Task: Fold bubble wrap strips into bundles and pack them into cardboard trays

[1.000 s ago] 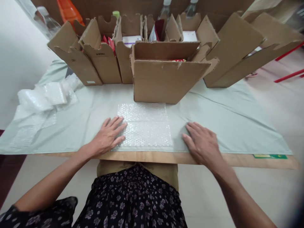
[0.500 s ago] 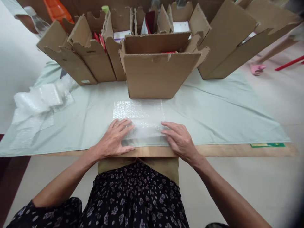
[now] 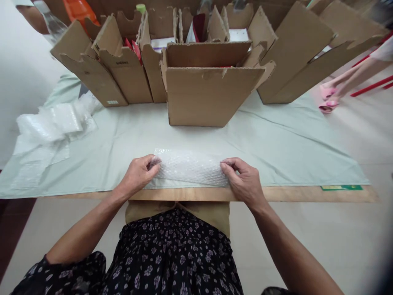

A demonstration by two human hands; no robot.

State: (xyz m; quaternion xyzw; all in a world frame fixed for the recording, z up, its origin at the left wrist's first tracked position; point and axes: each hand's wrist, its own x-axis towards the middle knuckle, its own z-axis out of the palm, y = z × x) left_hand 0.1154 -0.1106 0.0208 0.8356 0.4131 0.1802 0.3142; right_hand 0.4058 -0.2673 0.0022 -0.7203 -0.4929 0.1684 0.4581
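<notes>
Pinching a strip of bubble wrap (image 3: 190, 168) at its two ends: L hand (image 3: 141, 172) on one end, R hand (image 3: 242, 178) on the other. Grip on both sides closed, thumb vs. fingers, plastic caught btwn; the wrap spans the gap w/ a slight sag along its near side. A thin margin shows past its far L corner. Strip sits by the near edge of the bench (image 3: 276, 194), over the pale green cloth (image 3: 291, 151); can't tell if its underside touches.

Straight ahead, a bit beyond the wrap & apart from it, stands an open cardboard box (image 3: 202, 98), flaps up; contents mostly hidden, a bit of red inside. Behind it, a row of similar open boxes (image 3: 115, 78), some w/ packets or white cartons (image 3: 238, 35) in them, incl. a dark red & white packet (image 3: 198, 28). Another box (image 3: 294, 57) stands to the R, tilted-looking.

Far L on the cloth: loose pile of more wrap (image 3: 46, 131). Back L corner: clear bottle (image 3: 50, 20) + orange item (image 3: 80, 12), partly cut off. Flat green item (image 3: 342, 187) at the near R edge. Beyond, on the R, another person's legs, w/ pink footwear (image 3: 328, 107), & red bars (image 3: 372, 87).
</notes>
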